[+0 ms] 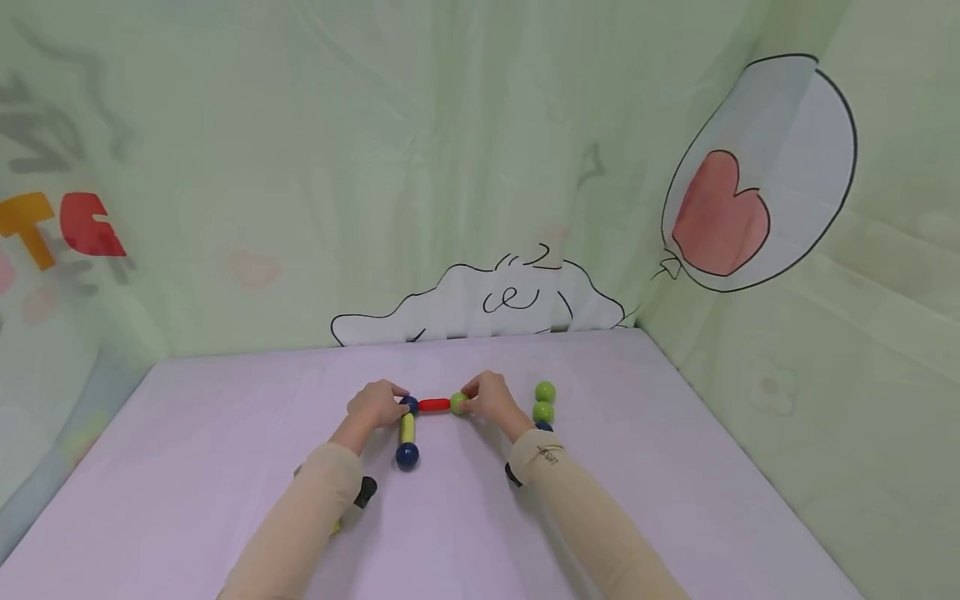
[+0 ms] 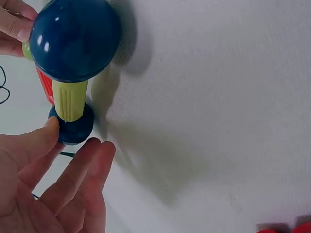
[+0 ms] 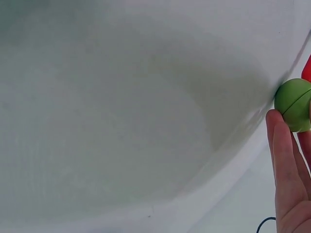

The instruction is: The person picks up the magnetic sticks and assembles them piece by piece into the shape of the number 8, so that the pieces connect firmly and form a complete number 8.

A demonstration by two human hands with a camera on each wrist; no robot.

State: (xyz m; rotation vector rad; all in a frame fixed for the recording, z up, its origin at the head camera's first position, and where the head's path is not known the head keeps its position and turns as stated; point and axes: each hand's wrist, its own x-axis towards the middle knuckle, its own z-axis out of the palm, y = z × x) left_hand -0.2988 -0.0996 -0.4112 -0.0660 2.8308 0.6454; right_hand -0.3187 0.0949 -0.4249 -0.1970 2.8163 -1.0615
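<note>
My left hand (image 1: 377, 404) pinches a blue ball (image 1: 408, 405) between thumb and fingertips. From that ball a yellow rod (image 1: 407, 428) runs toward me to a second blue ball (image 1: 407, 456), which looms large in the left wrist view. A red rod (image 1: 433, 405) extends rightward from the held blue ball to a light green ball (image 1: 459, 403). My right hand (image 1: 491, 397) holds this green ball by its fingertips. In the right wrist view the green ball (image 3: 293, 104) shows at the right edge, partly covered by fingers.
Right of my right hand, two green balls (image 1: 545, 392) line up with a blue ball (image 1: 545, 427), partly hidden by the sleeve. A yellow piece (image 1: 335, 527) peeks out beside my left sleeve. Red pieces (image 2: 303, 228) show at the left wrist view's lower corner. A patterned curtain (image 1: 300, 208) stands behind the table.
</note>
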